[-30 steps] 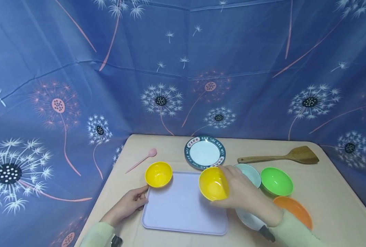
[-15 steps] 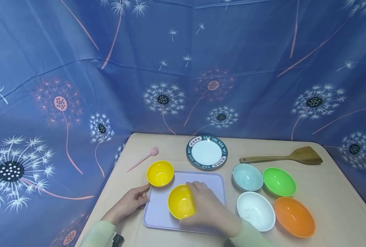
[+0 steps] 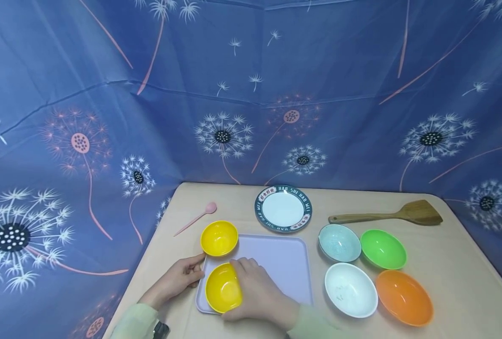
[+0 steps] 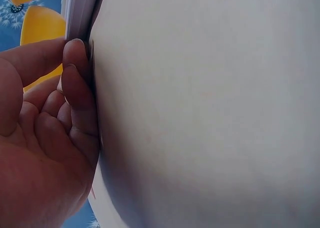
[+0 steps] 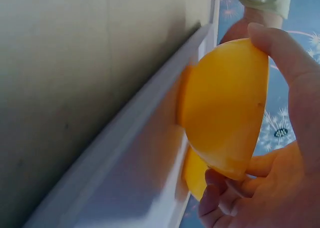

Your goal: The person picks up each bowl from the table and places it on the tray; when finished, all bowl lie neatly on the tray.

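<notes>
My right hand (image 3: 259, 289) grips a yellow bowl (image 3: 222, 289) by its right side, thumb near the front and fingers at the back. In the right wrist view this bowl (image 5: 227, 107) sits upright, low over the tray. The pale lilac tray (image 3: 278, 263) lies under it. A second yellow bowl (image 3: 219, 238) stands at the tray's back left corner. My left hand (image 3: 176, 280) is at the tray's left edge; in the left wrist view its thumb and forefinger pinch the tray's rim (image 4: 80, 17), the other fingers curled.
To the right stand a light blue bowl (image 3: 340, 243), a green bowl (image 3: 384, 249), a white bowl (image 3: 351, 290) and an orange bowl (image 3: 404, 297). Behind them lies a wooden spatula (image 3: 416, 214). A green-rimmed plate (image 3: 282, 208) and a pink spoon (image 3: 198, 218) lie at the back.
My right hand has carried the yellow bowl leftward and toward me, from the tray's right side to its front left. My left hand has stayed at the tray's edge.
</notes>
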Available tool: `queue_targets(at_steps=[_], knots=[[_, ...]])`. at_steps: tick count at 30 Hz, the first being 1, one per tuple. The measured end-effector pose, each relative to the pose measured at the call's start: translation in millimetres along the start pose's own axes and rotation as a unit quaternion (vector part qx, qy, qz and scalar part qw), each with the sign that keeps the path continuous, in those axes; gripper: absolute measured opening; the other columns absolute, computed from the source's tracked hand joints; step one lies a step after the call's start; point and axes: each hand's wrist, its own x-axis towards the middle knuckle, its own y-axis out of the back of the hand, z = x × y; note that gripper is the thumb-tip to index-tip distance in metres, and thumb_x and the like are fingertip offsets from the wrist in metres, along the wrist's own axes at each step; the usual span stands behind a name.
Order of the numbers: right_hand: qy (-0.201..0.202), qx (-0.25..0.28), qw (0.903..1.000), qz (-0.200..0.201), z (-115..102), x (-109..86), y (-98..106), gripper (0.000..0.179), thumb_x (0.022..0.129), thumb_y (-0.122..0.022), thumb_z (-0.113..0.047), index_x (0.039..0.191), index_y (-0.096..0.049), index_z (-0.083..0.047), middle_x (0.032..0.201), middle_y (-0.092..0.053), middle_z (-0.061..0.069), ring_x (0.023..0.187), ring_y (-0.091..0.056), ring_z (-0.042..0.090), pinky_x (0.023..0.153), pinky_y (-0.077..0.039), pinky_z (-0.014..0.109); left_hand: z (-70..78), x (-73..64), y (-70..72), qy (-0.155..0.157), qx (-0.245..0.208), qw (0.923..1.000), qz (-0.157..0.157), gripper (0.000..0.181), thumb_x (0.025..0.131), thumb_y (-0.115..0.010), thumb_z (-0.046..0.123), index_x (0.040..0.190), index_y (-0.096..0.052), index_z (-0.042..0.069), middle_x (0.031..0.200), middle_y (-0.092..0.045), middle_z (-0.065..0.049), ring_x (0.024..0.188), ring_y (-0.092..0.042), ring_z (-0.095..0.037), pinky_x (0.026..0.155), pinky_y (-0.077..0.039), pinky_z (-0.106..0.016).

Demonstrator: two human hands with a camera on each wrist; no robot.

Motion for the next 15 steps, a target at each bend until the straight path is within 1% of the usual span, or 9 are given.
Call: queue_targets(at_steps=[4, 10, 15], knots=[[0.017, -0.014, 0.9998, -0.002, -5.3, 4.4, -7.4, 0.113, 0.063, -0.086, -0.070, 0.149, -0.047, -0.008, 0.126, -0.053, -0.004, 0.106, -0.045, 0.012, 0.090, -0.046, 0.032, 0.3, -0.4, 0.5, 0.000, -0.001, 1.0000, -0.001, 0.064, 0.098, -0.071, 0.012, 0.155, -0.045, -0.002, 0.081, -0.058, -0.006, 0.065, -0.053, -0.017, 0.055, -0.044, -0.024], [0.013, -0.022, 0.9993, -0.027, -15.7, 9.5, -12.0, 0.117, 0.065, -0.083, -0.075, 0.153, -0.044, -0.008, 0.133, -0.051, -0.005, 0.111, -0.044, 0.012, 0.094, -0.045, 0.032, -2.7, 1.8, 2.5, 0.012, 0.000, 0.9999, -0.009, 0.064, 0.100, -0.071, 0.017, 0.156, -0.046, 0.002, 0.081, -0.059, -0.005, 0.066, -0.051, -0.016, 0.056, -0.043, -0.024], [0.024, -0.037, 0.9988, -0.019, -19.9, 13.1, -15.9, 0.116, 0.065, -0.083, -0.075, 0.152, -0.045, -0.008, 0.134, -0.050, -0.003, 0.111, -0.044, 0.012, 0.092, -0.044, 0.031, -2.5, 2.1, 3.4, 0.016, 0.002, 0.9998, -0.008, 0.061, 0.101, -0.068, 0.015, 0.156, -0.047, 0.003, 0.082, -0.058, -0.004, 0.065, -0.049, -0.015, 0.054, -0.041, -0.023]])
